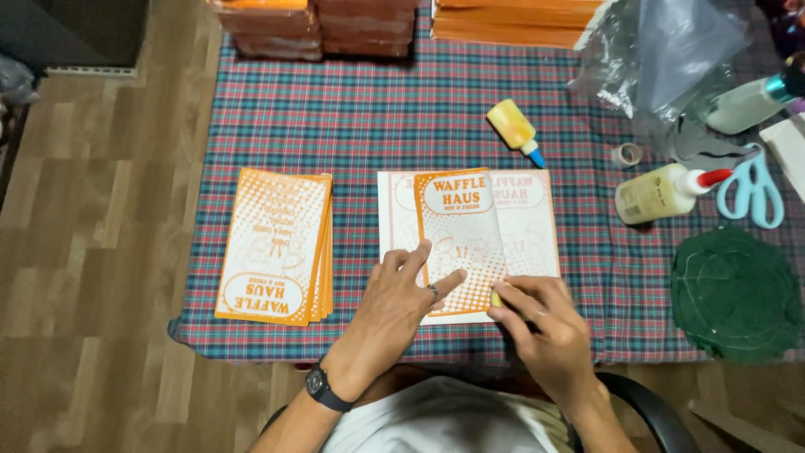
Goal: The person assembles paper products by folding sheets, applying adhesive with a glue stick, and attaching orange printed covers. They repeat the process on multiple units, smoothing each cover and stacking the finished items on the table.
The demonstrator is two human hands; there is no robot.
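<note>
Paper bag (470, 243) | orange-white, flat (half folded) | left hand (402, 294) pressing flat | right hand (541, 323) pinching its edge

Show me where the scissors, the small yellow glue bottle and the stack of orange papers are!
scissors (752, 195), head view, on the light blue handles.
small yellow glue bottle (511, 123), head view, on its yellow body.
stack of orange papers (272, 245), head view, middle of the top sheet.

Head-worn, looking steeply down, fairly near, over plaid tablecloth (436, 126) filling centre of frame, wood floor (92, 252) at left.
</note>
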